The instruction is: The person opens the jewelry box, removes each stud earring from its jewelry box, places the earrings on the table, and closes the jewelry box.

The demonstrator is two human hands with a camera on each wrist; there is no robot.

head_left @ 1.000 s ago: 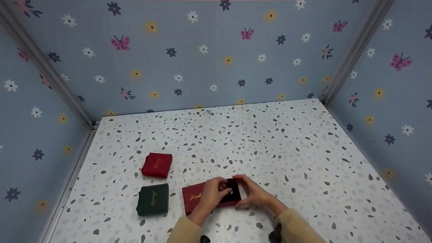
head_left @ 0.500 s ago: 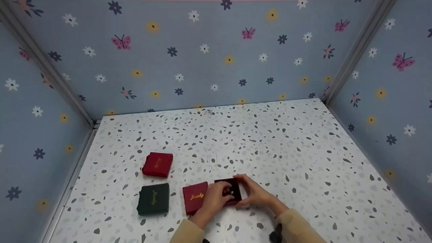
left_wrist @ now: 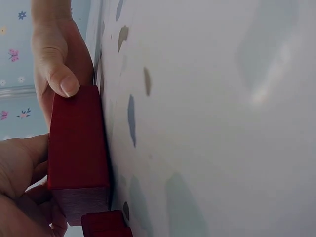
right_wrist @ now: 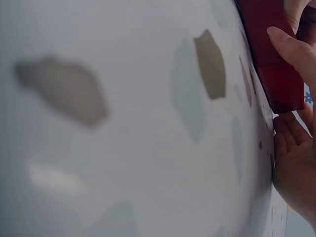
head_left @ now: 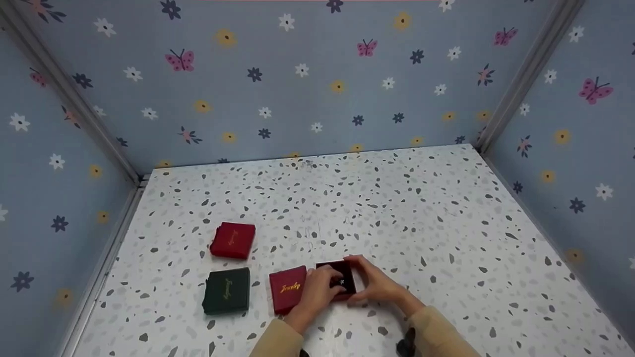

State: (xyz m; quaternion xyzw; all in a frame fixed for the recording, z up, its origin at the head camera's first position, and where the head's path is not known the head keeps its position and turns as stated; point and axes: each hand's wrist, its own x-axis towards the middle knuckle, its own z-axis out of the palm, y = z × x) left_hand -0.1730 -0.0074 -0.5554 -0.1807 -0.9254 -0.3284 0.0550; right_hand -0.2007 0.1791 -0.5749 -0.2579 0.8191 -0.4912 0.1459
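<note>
A small dark-red jewelry box (head_left: 342, 298), black inside, stands uncovered on the table. A silver star-like piece of jewelry (head_left: 342, 282) shows in it. My left hand (head_left: 317, 290) reaches in over the box's left side, thumb and forefinger tips right at the silver piece, pinching it. The box's right end is gripped by my right hand (head_left: 372, 282), whose thumb (right_wrist: 289, 47) presses the near side in the right wrist view. A flat wine-red lid (head_left: 289, 288) with gold "Jewelry" lettering lies to the left, partly behind the left hand.
Two square boxes with gold lettering sit further left: a dark green one (head_left: 226, 291) and, behind it, a bright red one (head_left: 234, 240). The speckled white table (head_left: 397, 208) is bounded by patterned blue panels (head_left: 317, 74) at the back and both sides.
My left hand has moved slightly right, deeper over the box, uncovering more of the lid and a gap beside it. The right hand keeps its hold.
</note>
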